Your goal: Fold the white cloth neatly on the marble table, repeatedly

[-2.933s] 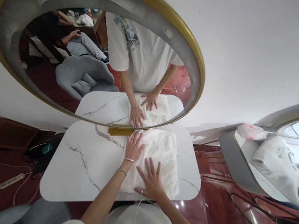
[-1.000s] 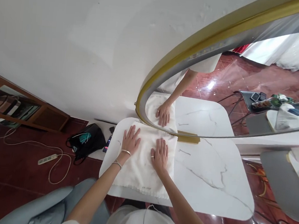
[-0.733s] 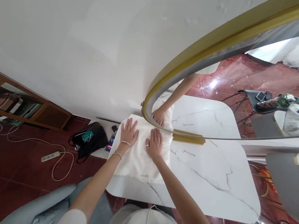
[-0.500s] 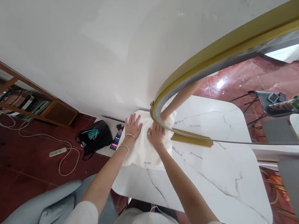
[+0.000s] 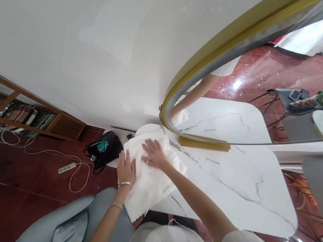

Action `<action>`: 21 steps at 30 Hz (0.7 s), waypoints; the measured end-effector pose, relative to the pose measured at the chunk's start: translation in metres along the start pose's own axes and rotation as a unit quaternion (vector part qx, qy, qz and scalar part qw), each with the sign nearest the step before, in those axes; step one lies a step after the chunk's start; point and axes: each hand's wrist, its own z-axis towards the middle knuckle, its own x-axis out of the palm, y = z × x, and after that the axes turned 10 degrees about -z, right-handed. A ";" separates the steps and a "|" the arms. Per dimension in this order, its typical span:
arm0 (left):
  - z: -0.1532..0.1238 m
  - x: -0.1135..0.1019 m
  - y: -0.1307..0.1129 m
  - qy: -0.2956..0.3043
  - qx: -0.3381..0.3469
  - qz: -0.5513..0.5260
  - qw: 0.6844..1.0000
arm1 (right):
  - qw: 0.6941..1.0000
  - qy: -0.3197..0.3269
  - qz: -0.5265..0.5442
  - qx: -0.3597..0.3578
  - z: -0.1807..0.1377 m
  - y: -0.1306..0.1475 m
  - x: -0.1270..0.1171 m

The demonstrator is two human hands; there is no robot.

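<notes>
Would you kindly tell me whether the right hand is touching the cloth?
Touching: the head view shows the right hand spread flat on the cloth, with no gap visible beneath it.

wht cloth [image 5: 149, 184], gry-veined wht tbl [image 5: 255, 213], gold mirror frame [image 5: 229, 40]

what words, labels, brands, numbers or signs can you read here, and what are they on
None can be read.
White cloth: a small dark mark near one edge, too blurred to read.
Wooden shelf: any lettering on the things in it is too small to make out.
</notes>
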 end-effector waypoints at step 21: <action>-0.051 0.077 -0.144 0.093 0.169 -0.015 0.981 | 0.974 0.019 -0.045 0.220 -0.232 0.003 -0.065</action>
